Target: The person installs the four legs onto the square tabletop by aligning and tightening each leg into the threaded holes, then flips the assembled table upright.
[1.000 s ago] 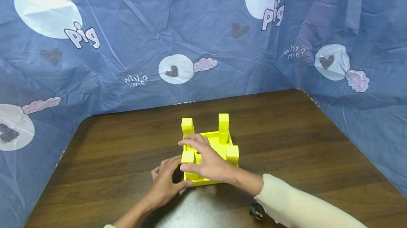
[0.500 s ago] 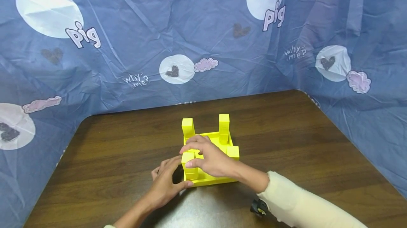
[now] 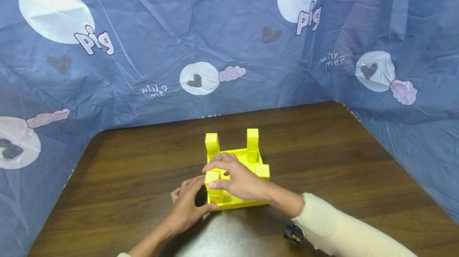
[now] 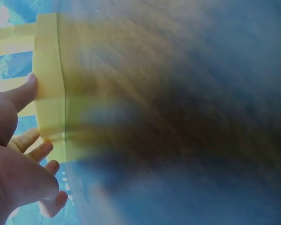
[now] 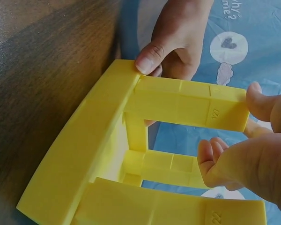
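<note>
A yellow square frame (image 3: 240,205) with low walls lies on the table, with a stacked-block post standing at each corner, like a small table turned upside down. My left hand (image 3: 186,209) grips its near-left corner, thumb on the near wall and fingers along the left side. The right hand (image 3: 242,179) reaches over the frame and pinches the top of the near-left post (image 3: 216,195) between thumb and fingers. In the right wrist view that post (image 5: 192,101) bears an embossed "127", and the thumb touches its top end. Much of the left wrist view is blurred.
Other posts stand at far left (image 3: 211,142), far right (image 3: 252,141) and near right (image 3: 263,170). The brown wooden table (image 3: 340,149) backs onto a blue printed cloth (image 3: 251,50). A black device (image 3: 293,234) is by the right wrist.
Over the first half second the right hand shifts slightly right, its thumb moving right on the near-left post and uncovering more of it. The left hand and the frame stay put.
</note>
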`<act>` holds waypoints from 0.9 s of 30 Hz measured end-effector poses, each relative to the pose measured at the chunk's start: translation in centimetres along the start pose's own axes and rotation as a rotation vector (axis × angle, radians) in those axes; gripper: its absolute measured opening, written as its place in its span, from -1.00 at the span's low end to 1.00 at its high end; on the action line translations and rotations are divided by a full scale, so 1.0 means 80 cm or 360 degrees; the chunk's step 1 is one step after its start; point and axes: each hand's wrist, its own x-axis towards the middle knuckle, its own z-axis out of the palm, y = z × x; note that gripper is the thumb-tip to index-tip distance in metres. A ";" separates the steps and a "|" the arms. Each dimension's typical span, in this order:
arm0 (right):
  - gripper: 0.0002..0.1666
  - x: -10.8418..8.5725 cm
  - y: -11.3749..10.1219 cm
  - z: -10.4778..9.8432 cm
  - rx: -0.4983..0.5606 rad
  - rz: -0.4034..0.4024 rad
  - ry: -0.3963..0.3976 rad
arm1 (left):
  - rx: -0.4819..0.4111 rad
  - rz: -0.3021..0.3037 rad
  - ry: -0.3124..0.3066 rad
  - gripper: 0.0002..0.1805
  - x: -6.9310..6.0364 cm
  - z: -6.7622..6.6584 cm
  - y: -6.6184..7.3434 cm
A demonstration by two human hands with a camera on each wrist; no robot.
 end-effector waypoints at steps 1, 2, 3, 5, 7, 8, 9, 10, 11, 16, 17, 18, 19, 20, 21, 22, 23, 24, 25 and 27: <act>-0.57 0.000 -0.001 -0.001 -0.0003 -0.0006 0.0001 | 0.0002 -0.0003 -0.0004 -0.29 0.001 0.000 0.001; -0.56 0.000 -0.001 -0.001 -0.0007 -0.0009 -0.0003 | 0.0002 -0.0004 -0.0008 -0.29 0.001 -0.001 0.001; -0.53 0.000 -0.001 -0.002 -0.0012 -0.0012 -0.0009 | 0.0001 -0.0005 -0.0014 -0.30 0.001 -0.001 0.001; -0.48 -0.001 -0.002 -0.004 -0.0029 -0.0013 -0.0026 | 0.0000 -0.0006 -0.0031 -0.30 0.001 -0.002 0.003; -0.43 -0.003 -0.005 -0.007 -0.0061 -0.0009 -0.0038 | 0.0008 0.0001 -0.0048 -0.28 0.000 -0.004 0.004; -0.42 -0.003 -0.006 -0.008 -0.0079 -0.0011 -0.0039 | 0.0009 0.0009 -0.0056 -0.28 -0.001 -0.005 0.005; -0.41 -0.005 -0.009 -0.010 -0.0097 -0.0017 -0.0035 | 0.0010 0.0014 -0.0066 -0.27 -0.001 -0.007 0.006; -0.41 -0.006 -0.010 -0.012 -0.0119 -0.0023 -0.0028 | 0.0011 0.0019 -0.0077 -0.26 -0.001 -0.008 0.008; -0.41 -0.007 -0.012 -0.014 -0.0144 -0.0031 -0.0018 | 0.0013 0.0023 -0.0085 -0.25 -0.001 -0.009 0.009; -0.42 -0.010 -0.017 -0.022 -0.0211 -0.0080 0.0022 | 0.0001 0.0022 -0.0124 -0.23 -0.001 -0.015 0.013; -0.43 -0.011 -0.017 -0.023 -0.0223 -0.0094 0.0025 | 0.0003 0.0017 -0.0129 -0.24 -0.001 -0.015 0.013; -0.43 -0.011 -0.017 -0.025 -0.0230 -0.0101 0.0025 | 0.0004 0.0011 -0.0132 -0.24 -0.001 -0.016 0.013; -0.44 -0.012 -0.017 -0.027 -0.0234 -0.0109 0.0027 | 0.0008 0.0005 -0.0134 -0.25 -0.001 -0.017 0.013; -0.44 -0.013 -0.017 -0.028 -0.0244 -0.0116 0.0029 | 0.0010 0.0000 -0.0135 -0.26 -0.001 -0.018 0.014; -0.45 -0.014 -0.017 -0.030 -0.0256 -0.0123 0.0031 | 0.0011 0.0004 -0.0136 -0.27 -0.002 -0.018 0.013; -0.46 -0.015 -0.017 -0.032 -0.0267 -0.0133 0.0034 | 0.0009 0.0001 -0.0138 -0.28 -0.002 -0.019 0.013; -0.46 -0.016 -0.017 -0.033 -0.0277 -0.0137 0.0036 | 0.0008 -0.0001 -0.0138 -0.29 -0.002 -0.020 0.013; -0.46 -0.017 -0.017 -0.035 -0.0285 -0.0143 0.0038 | 0.0004 0.0000 -0.0139 -0.30 -0.002 -0.020 0.013; -0.47 -0.017 -0.016 -0.037 -0.0295 -0.0154 0.0041 | -0.0001 0.0000 -0.0141 -0.31 -0.002 -0.021 0.013; -0.48 -0.020 -0.016 -0.042 -0.0323 -0.0175 0.0047 | -0.0010 0.0003 -0.0144 -0.34 -0.002 -0.024 0.012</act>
